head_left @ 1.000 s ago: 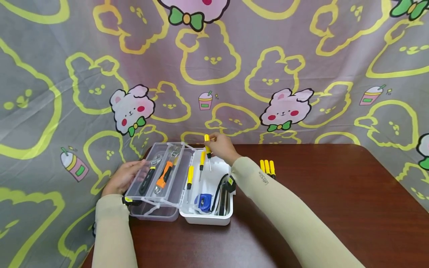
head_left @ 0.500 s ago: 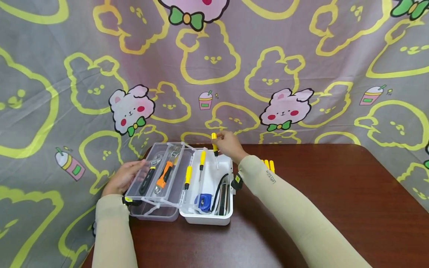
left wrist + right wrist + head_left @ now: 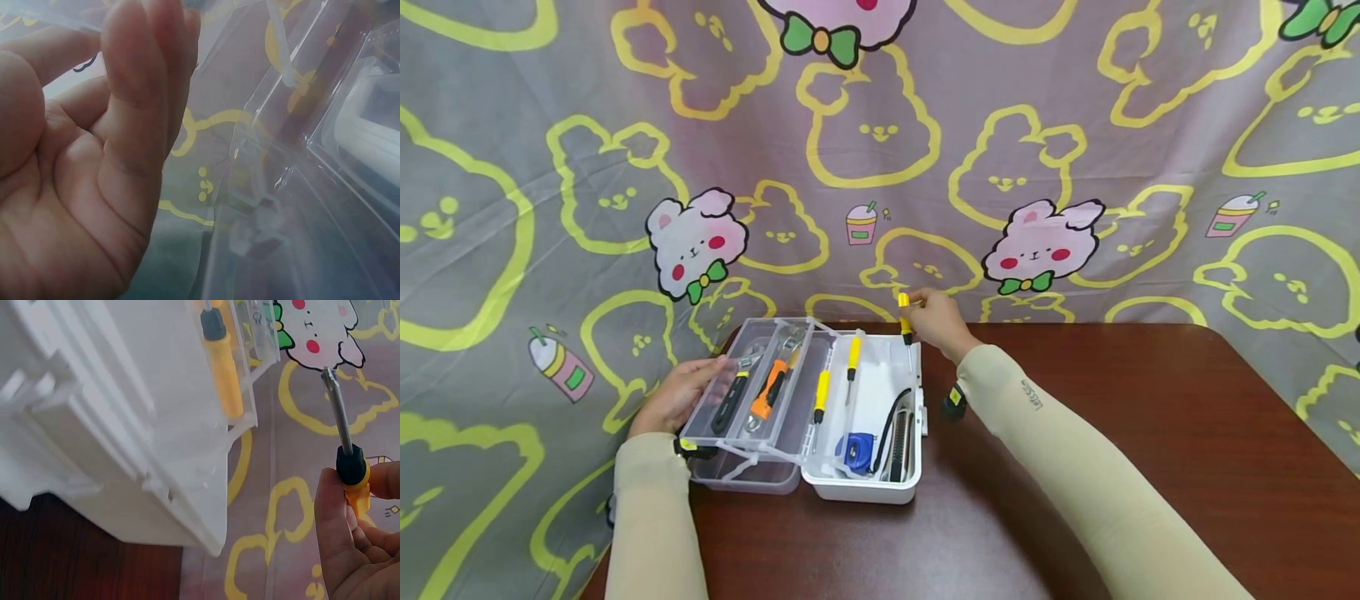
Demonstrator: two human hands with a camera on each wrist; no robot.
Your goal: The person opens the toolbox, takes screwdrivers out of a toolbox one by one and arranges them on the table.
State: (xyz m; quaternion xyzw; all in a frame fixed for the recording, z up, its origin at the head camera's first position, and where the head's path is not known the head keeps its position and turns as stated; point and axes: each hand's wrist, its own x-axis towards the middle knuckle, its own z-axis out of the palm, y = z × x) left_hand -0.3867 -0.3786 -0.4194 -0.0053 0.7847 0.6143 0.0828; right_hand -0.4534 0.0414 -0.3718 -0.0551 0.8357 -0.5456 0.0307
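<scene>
In the head view, my right hand (image 3: 942, 321) pinches a yellow-and-black screwdriver (image 3: 905, 317) upright, over the far right corner of the white toolbox (image 3: 865, 493). The right wrist view shows its metal shaft (image 3: 339, 412) clear of the box, with thumb and fingers around the yellow handle. My left hand (image 3: 677, 398) grips the left edge of the raised clear tray (image 3: 722, 440); part of its fingers shows through the plastic. The left wrist view has the left hand (image 3: 87, 187) close up, with its fingertips near the tray cut off at the top.
The clear tray carries a black-handled wrench (image 3: 730, 402) and an orange-handled tool (image 3: 769, 393). Two more yellow screwdrivers, one of them a near screwdriver (image 3: 822, 396), lie along the box's left side. Inside sit a blue tape measure (image 3: 859, 452) and a dark strap (image 3: 891, 425). Patterned cloth (image 3: 880, 167) hangs behind the table.
My right hand has moved right with the screwdriver, from over the box's middle to its far right corner. The forearm now covers the yellow handles on the table. The left hand stays put.
</scene>
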